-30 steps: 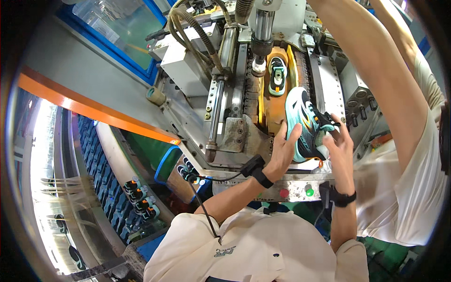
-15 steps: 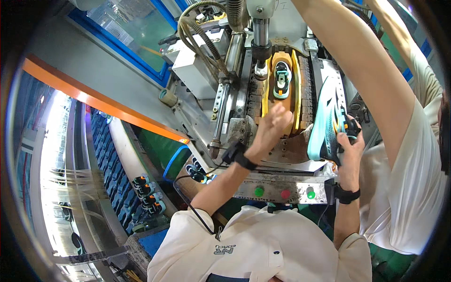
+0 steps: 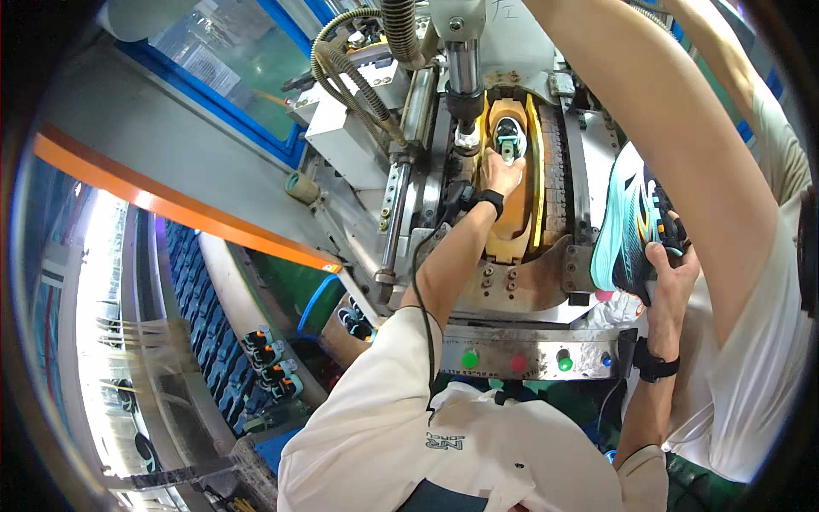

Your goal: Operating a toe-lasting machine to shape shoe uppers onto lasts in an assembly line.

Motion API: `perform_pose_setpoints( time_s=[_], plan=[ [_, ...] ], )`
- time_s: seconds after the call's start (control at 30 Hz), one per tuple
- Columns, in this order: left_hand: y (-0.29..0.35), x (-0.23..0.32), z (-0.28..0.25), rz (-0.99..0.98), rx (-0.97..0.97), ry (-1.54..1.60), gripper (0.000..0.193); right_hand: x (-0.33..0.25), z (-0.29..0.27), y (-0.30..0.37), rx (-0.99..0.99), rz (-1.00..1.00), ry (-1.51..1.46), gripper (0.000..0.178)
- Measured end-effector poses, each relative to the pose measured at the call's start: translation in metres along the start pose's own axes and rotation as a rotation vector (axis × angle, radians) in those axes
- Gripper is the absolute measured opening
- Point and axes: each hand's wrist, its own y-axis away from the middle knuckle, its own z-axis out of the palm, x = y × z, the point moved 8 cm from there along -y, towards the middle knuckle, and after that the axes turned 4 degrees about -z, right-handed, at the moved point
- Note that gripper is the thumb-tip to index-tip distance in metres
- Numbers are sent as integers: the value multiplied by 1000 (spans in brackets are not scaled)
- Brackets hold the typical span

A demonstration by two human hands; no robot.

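Held upright at the right of the view, clear of the machine: a turquoise-and-black running shoe with a pale mint sole [image 3: 630, 224], sole turned left, toe up. Clasped from below and behind by the right hand [image 3: 670, 266], fingers wrapped round the heel end, a black wristband beneath. Reaching forward into the press, the left hand [image 3: 499, 173], also black-banded at the wrist, fingers curled and resting on the yellow-orange shoe-shaped mould bed [image 3: 514, 224]; whether anything was pinched there, impossible to tell. Just above that hand, touching or nearly so, a second small teal-and-black shoe part [image 3: 509, 136] seated under the steel vertical ram [image 3: 463, 81]. Below the bed, a brushed metal control panel [image 3: 529, 358] with green and red round buttons. Crossing over the held shoe from the upper edge, another person's bare forearm [image 3: 674, 145] in a white short sleeve. Far left, an orange rail [image 3: 171, 205] running diagonally.
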Motion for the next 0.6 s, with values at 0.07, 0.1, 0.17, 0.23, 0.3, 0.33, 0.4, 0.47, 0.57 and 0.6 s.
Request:
perform_pose_setpoints(
  time_s=[0.07,0.1,0.17,0.23,0.3,0.33,0.4,0.47,0.57,0.6],
  plan=[
    [-14,-3,15,41,59,-57,65,12,4,-14,5,-73,-16,50],
    [-16,-6,18,7,31,-75,61,11,7,-19,4,-138,-42,48],
    [-16,-8,7,19,130,-37,54,1,23,-39,-42,-196,81,45],
    [-11,-21,-10,-121,159,184,45,-5,41,-66,-59,-241,252,45],
    [12,-27,-11,-146,5,884,21,-4,71,-95,-181,-31,192,43],
    [45,-19,-14,-383,-199,866,21,-14,76,-112,-159,-110,364,42],
    [105,-8,-32,-420,-535,1167,24,-24,108,-142,-223,-195,462,40],
    [168,-11,-75,-420,-608,1134,20,2,163,-170,-376,-149,477,40],
    [245,-27,-141,-345,-500,1155,33,36,246,-179,-539,-36,742,49],
    [267,-38,-166,-303,-421,1117,35,44,267,-175,-545,-42,773,49]
  ],
)
